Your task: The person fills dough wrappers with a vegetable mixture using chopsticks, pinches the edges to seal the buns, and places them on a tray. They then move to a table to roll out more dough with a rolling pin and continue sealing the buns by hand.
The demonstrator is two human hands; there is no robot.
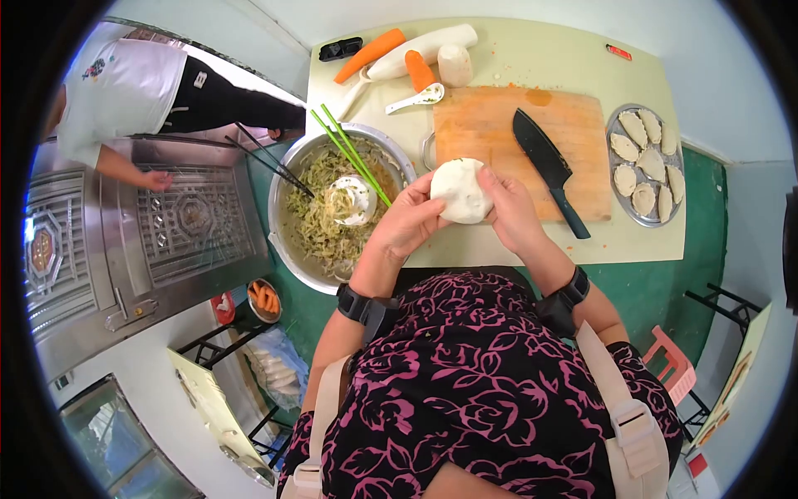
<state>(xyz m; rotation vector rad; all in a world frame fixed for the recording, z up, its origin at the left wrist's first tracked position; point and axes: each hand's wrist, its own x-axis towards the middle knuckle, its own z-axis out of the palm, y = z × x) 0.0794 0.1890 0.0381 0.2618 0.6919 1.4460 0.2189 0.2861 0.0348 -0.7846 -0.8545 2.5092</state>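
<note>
Between my two hands I hold a round, flat piece of white dough (460, 191) above the front edge of the cutting board (474, 125). My left hand (409, 214) grips its left side, thumb on the face. My right hand (509, 208) pinches the right rim. To the left stands a large metal bowl (287, 241) of shredded vegetable filling (320, 187), with a small white bowl (357, 200) in it. Green chopsticks (353, 154) and dark chopsticks (274, 162) lean in the bowl. A black knife (544, 154) lies on the board, right of my hands.
A metal tray (615, 181) of folded dumplings (652, 164) sits at right. Carrots (370, 55), white radishes (424, 51) and a white spoon (416, 98) lie behind the bowl. Another person (125, 91) stands at left by a metal door (195, 208). A pink stool (672, 366) is lower right.
</note>
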